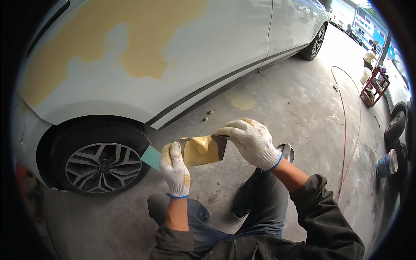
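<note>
Left hand (174,170) grips the plate (222,148) at one end, green card (151,157) poking out; right hand (252,141) pinches its right corner, putty (200,155) between, above the floor (286,123) (white car (225,45) alongside)!

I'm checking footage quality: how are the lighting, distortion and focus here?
Head view: daylight washes out the floor toward the upper right; head view: deep shadow above the near wheel; head view: black corners, and the bucket looks tilted, probably from fisheye distortion; head view: left hand and right hand look fairly sharp.
</note>
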{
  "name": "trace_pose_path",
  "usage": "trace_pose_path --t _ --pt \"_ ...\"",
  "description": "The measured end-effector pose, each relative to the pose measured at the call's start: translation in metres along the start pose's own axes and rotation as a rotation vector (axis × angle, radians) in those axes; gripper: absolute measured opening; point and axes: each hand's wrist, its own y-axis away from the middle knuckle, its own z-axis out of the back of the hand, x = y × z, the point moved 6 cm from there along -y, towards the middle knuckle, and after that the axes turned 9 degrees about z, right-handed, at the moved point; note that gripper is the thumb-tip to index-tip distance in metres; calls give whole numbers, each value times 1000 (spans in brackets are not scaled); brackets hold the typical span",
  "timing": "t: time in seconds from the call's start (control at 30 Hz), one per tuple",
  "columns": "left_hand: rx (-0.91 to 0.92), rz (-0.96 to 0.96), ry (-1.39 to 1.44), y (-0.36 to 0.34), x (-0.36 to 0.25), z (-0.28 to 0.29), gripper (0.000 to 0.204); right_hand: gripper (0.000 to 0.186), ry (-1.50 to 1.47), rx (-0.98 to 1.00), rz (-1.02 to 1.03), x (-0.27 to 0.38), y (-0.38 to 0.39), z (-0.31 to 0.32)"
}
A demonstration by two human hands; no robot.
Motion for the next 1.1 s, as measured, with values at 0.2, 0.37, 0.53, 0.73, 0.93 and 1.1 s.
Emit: trace_pose_path --t 0.2,0.37,0.53,0.73,0.93,1.1 --pt "-43 111 154 4 4 -14 28 41 -32 -153 174 59 12 -28" --pt "-121 47 71 1 9 2 28 42 -100 -95 184 61 21 -37" --pt "-58 -8 152 8 4 -9 28 44 -43 -225 166 50 2 -25" --pt "-147 -10 42 -1 11 4 32 38 -90 -83 241 62 29 -45" --pt "142 92 64 6 3 -4 24 27 -673 -249 -63 23 -20 17" --pt "127 11 94 0 2 -7 24 26 -784 79 -180 -3 -9 -6"
